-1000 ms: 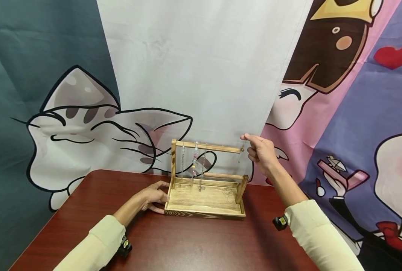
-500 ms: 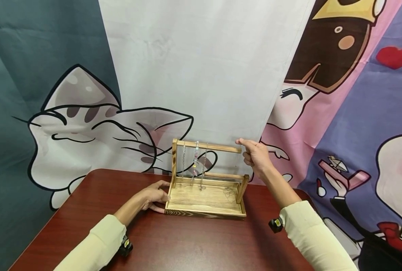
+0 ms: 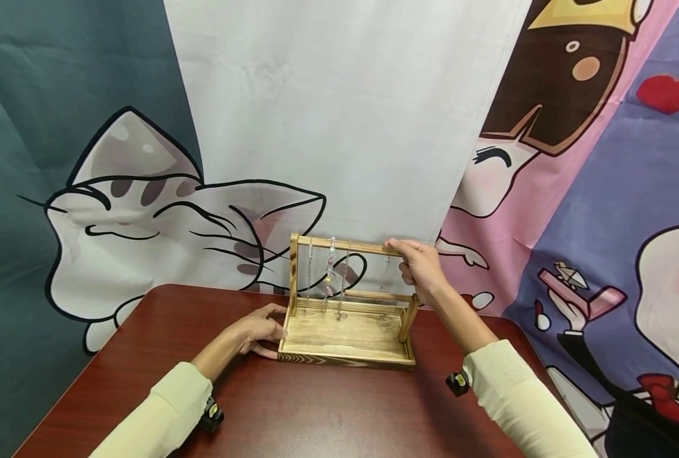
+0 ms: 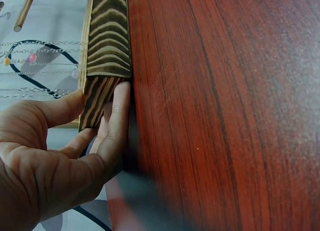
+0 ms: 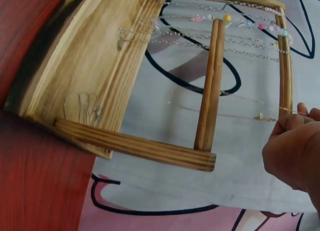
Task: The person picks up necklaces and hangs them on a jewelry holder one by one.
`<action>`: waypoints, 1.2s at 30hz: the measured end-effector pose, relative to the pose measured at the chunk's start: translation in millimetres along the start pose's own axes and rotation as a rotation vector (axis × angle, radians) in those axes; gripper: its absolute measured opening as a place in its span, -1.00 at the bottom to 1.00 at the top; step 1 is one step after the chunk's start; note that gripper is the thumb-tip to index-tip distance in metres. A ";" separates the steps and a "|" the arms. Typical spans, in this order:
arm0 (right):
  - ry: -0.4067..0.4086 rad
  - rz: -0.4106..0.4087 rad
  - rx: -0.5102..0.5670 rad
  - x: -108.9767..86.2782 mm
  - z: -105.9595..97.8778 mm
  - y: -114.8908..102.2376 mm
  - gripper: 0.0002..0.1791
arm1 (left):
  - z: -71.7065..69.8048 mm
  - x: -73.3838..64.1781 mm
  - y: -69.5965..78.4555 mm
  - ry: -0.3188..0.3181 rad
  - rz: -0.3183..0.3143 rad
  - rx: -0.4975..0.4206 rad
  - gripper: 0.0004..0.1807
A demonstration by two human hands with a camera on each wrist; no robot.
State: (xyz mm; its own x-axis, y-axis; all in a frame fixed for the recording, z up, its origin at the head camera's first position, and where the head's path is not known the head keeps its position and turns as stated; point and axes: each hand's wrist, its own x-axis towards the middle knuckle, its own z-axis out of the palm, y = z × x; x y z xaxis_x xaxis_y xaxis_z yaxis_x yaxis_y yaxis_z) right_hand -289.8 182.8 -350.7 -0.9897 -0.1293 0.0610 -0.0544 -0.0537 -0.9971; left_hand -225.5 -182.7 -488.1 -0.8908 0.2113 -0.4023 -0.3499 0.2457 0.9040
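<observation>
A wooden jewelry stand with a shallow tray base stands on the table. My left hand grips the tray's left end, the thumb on top and fingers at its side and underneath. At the free right end of the upper bar, my right hand pinches a thin chain necklace. Its strands hang beside the bar, with a small gold-toned bead on one. Further left on that bar hang silver chains and a string of coloured beads.
Below the upper bar, a shorter lower bar runs from the right post. Thin wire loops lie in the tray's right part. The reddish-brown table extends in front, and a printed cloth hangs behind.
My right hand has moved left and slightly down, bringing the chain necklace from beyond the upper bar's free end to over that end. My left hand has stayed on the tray.
</observation>
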 end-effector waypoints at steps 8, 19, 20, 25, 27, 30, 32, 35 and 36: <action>-0.010 0.010 0.000 -0.1 13.1 3.0 -0.77 | -0.1 0.8 0.5 -0.002 -0.014 -0.021 -0.14; -0.017 0.025 -0.014 -1.4 30.8 4.4 -0.83 | -0.1 0.7 0.8 -0.004 -0.009 -0.015 -0.14; -0.015 0.027 -0.015 -1.4 32.1 4.7 -0.83 | -0.1 0.7 0.5 -0.003 -0.008 -0.015 -0.14; -0.009 0.032 -0.019 -1.1 38.1 7.7 -0.84 | -0.1 0.4 0.8 -0.003 -0.008 -0.013 -0.13; -0.009 0.031 -0.021 -0.9 40.2 9.5 -0.84 | -0.3 0.8 0.6 -0.003 -0.009 -0.010 -0.14; -0.006 0.027 -0.022 -1.0 42.8 12.0 -0.84 | -0.6 1.0 0.6 -0.002 -0.012 -0.008 -0.14; -0.008 0.019 -0.030 -1.4 44.1 13.3 -0.80 | -0.7 1.1 0.6 -0.003 -0.010 -0.008 -0.14; -0.013 -0.003 -0.050 -2.3 45.8 15.5 -0.70 | -0.8 0.4 1.1 -0.001 -0.012 -0.016 -0.13; -0.014 -0.008 -0.060 -2.8 46.3 16.3 -0.67 | -1.0 0.3 0.9 -0.003 -0.009 -0.013 -0.13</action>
State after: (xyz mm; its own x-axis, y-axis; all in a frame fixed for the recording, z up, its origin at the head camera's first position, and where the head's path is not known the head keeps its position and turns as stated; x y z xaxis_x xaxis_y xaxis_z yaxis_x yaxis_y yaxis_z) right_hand -281.8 136.4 -365.1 -0.9873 -0.1427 0.0694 -0.0709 0.0048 -0.9975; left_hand -226.4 -183.4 -487.3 -0.8866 0.2120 -0.4111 -0.3620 0.2351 0.9020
